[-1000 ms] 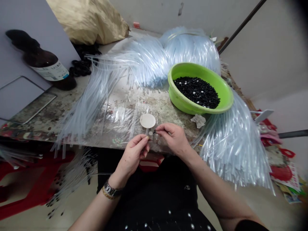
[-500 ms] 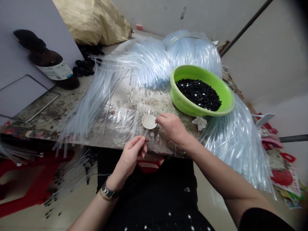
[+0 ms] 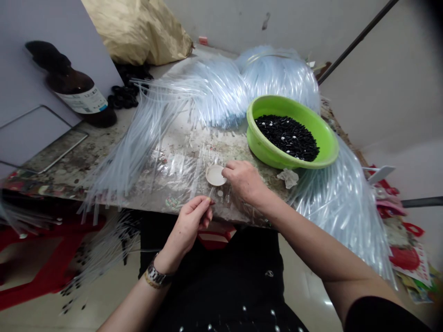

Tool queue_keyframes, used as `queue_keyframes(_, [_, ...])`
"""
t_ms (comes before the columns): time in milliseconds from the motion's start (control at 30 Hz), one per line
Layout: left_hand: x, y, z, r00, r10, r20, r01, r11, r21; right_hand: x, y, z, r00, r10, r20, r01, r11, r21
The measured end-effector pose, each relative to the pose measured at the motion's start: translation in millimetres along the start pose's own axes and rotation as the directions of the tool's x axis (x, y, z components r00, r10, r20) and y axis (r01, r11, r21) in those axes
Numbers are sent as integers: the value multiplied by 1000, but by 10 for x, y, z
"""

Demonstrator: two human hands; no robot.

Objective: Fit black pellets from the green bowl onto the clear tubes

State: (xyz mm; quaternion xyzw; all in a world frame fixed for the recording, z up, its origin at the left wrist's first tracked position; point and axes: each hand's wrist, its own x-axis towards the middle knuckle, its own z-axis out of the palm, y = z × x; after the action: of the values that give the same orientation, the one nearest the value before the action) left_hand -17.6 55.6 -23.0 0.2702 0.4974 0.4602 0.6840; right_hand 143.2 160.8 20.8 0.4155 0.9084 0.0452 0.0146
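Note:
A small round white dish (image 3: 216,175) sits near the front edge of the worktable. My right hand (image 3: 244,180) is closed in a pinch at the dish's right rim; whatever is between its fingertips is too small and hidden to make out. Just in front of the dish, my left hand (image 3: 194,216) pinches a thin clear plastic tube (image 3: 212,192), whose tip points up toward the dish. Most of that tube is hidden by the hand. To the right stands a green basin (image 3: 258,145) with many small black pieces (image 3: 287,136) and a few white bits in it.
Bundles of clear tubes lie at the back (image 3: 221,92), at the left (image 3: 134,147) and hang over the right edge (image 3: 346,212). A brown bottle (image 3: 83,99) stands at the left beside a wire frame (image 3: 65,150). Crumpled plastic (image 3: 288,177) lies by the basin.
The whole view has shifted slightly. My right hand stays at the dish's rim, with its fingertips a little nearer over it. My left hand holds nearly the same place.

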Motion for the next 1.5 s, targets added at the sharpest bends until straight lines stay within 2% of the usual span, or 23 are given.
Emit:
queue_keyframes(233, [-23,20,13,1000,1,-5,-1,1000,-4,36,-51,-27,999,-54,5,54,996,64])
queue_keyframes(467, [-29,24,1,1000,10,-10,-10,1000,-2,31,19,-37,996,8,-88,-3,998,64])
queue_keyframes(633, [-26,28,3,1000,-2,-10,2,1000,10,21,-36,-24,999,-18,-35,18,1000,7])
queue_keyframes(833, [-33,24,-4,1000,-1,-14,1,1000,7,28,-73,-23,999,-41,-14,42,994,100])
queue_keyframes(900, [-34,22,-8,1000,1,-24,-1,1000,1,22,-53,-59,998,-23,-58,33,984,173])
queue_keyframes(1000, [-33,22,-12,999,9,-38,-9,1000,4,-19,-17,-156,982,15,-189,47,946,320])
queue_keyframes(1067, [-31,23,-12,999,17,-48,-16,1000,14,-61,-3,-218,950,57,-306,79,908,412])
queue_keyframes(1133, [-28,23,-12,998,25,-58,-23,999,24,-101,-1,-242,899,115,-423,108,877,468])
queue_keyframes(1200, [-27,22,-13,998,33,-60,-31,999,33,-125,-11,-208,869,145,-474,102,884,457])
queue_keyframes(1267, [-26,22,-17,997,50,-57,-48,998,44,-135,-30,-133,910,90,-405,72,927,367])
queue_keyframes(1333, [-27,27,-23,996,78,-49,-75,995,62,-144,-53,-57,964,17,-264,59,960,275])
queue_keyframes(1367, [-30,31,-25,995,91,-43,-87,994,72,-154,-65,-31,976,6,-218,54,961,271])
queue_keyframes(1433, [-39,45,-27,994,103,-32,-100,991,88,-186,-87,-20,974,42,-222,45,927,372])
queue_keyframes(1500, [-53,61,-20,994,101,-27,-98,989,107,-231,-110,-53,951,118,-285,59,837,544])
